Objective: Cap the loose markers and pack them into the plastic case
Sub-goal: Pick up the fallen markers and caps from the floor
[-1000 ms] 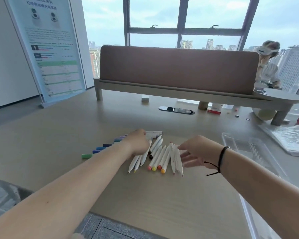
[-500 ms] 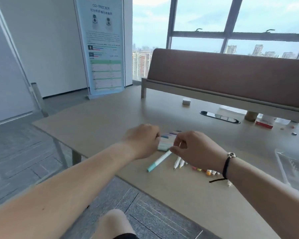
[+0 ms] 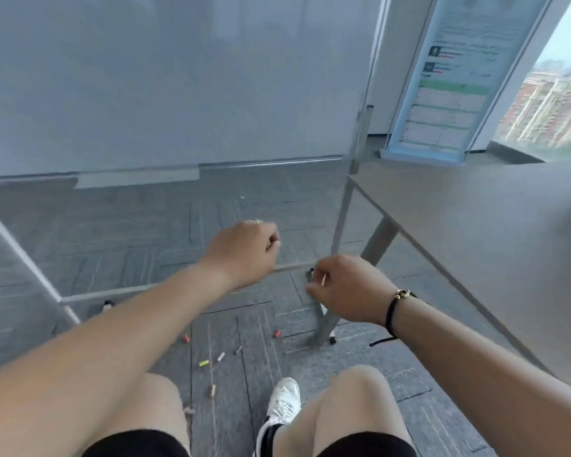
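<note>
Grey carpet tiles (image 3: 145,258) are filling most of the view, with a pale wall behind and the corner of the wooden table (image 3: 495,232) reaching in from the right on its slanted metal legs. A printed poster stand (image 3: 449,80) is leaning near the window at the top right. Two bare knees and a white shoe (image 3: 284,404) are showing at the bottom edge, so the person seems to be sitting, turned away from the table's middle.

Both forearms are stretching forward over the floor, off the table's near-left corner. The left hand (image 3: 244,252) is curling shut, knuckles up; whether anything is inside it I cannot tell. The right hand (image 3: 346,288) is pinching something small and dark at its fingertips (too blurred to name, possibly a marker end or a cap).

Neither the loose markers nor the plastic case is appearing in view. Several small coloured caps (image 3: 211,357) are lying scattered on the carpet below the hands and ahead of the knees, at mixed angles, with a red one (image 3: 277,333) by the table leg. They are lying nearer the left arm, so a downward reach from that side looks the shorter one.
</note>
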A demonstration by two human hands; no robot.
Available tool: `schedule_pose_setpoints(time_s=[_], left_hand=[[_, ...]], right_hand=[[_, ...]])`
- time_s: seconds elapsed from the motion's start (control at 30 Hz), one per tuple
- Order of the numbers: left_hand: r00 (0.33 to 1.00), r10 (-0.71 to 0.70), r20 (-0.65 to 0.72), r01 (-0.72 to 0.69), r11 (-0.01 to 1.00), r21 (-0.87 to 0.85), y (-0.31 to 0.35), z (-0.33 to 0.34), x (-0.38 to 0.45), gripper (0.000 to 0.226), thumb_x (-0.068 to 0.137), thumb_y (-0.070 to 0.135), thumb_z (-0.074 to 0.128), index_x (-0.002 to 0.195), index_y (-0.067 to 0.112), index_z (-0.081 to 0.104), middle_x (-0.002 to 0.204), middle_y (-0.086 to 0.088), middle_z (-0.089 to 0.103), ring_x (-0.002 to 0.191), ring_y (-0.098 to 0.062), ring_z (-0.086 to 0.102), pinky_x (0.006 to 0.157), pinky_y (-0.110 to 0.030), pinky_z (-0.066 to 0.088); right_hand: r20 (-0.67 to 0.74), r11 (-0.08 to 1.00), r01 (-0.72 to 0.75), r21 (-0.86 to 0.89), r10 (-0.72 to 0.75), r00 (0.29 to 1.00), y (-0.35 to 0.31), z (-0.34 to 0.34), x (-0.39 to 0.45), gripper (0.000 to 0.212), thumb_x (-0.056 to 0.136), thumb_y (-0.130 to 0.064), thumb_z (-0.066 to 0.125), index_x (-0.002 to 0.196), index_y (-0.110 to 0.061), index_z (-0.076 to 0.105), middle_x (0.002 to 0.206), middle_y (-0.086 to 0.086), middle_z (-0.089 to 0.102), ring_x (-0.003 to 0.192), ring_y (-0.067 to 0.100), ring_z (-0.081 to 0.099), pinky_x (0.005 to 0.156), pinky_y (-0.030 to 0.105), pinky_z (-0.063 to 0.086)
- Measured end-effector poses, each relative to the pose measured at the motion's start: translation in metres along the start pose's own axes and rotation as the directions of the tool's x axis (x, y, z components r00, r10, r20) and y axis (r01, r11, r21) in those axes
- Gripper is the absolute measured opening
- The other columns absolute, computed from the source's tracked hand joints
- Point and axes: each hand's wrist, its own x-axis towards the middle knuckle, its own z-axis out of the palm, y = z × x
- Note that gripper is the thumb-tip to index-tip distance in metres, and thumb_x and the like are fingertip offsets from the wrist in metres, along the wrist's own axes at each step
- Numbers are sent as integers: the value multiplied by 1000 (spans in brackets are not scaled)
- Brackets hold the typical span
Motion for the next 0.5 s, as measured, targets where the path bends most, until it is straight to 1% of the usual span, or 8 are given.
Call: schedule_pose_setpoints(time_s=[0.03,0.1,0.17,0.27,0.37,0.5], left_hand=[[998,-67,14,67,998,2,-32,1,-11,18,92,34,46,88,26,62,91,3,65,88,-24,61,77,-41,53],[979,-198,44,197,980,27,-94,8,-36,16,94,32,48,88,26,63,91,3,66,89,-23,61,77,-37,52],[948,-310,71,305,949,76,-149,20,-64,17,94,32,48,89,26,63,91,4,66,89,-20,61,73,-35,51],[886,-435,161,415,898,143,-212,43,-102,19,97,32,46,90,26,62,88,8,64,82,-14,60,69,-33,50],[812,-533,238,503,846,180,-264,71,-126,18,98,32,46,89,27,61,86,10,63,79,-12,59,72,-35,53],[703,-627,336,597,777,201,-326,115,-141,17,97,31,47,87,27,60,85,8,63,80,-13,59,76,-37,54]], right_hand=[[51,1000,17,1,-17,999,-11,21,19,23,88,-40,59,70,-28,52,77,-8,60,82,21,62,72,32,51],[164,999,34,-11,-32,986,-29,66,55,16,90,-36,57,82,-23,62,84,-3,66,87,24,64,76,34,53],[255,998,51,-25,-43,966,-43,111,86,18,92,-31,55,92,-16,65,92,3,70,89,25,66,78,35,54],[329,997,69,-24,-57,942,-59,173,122,18,93,-34,53,94,-19,63,95,1,69,85,22,65,76,36,56],[395,995,89,-50,-62,917,-74,227,155,18,94,-36,53,97,-21,62,98,1,69,84,23,66,77,39,57],[436,987,119,-111,-59,898,-84,290,203,21,93,-32,53,100,-17,67,91,3,71,82,23,68,75,38,58]])
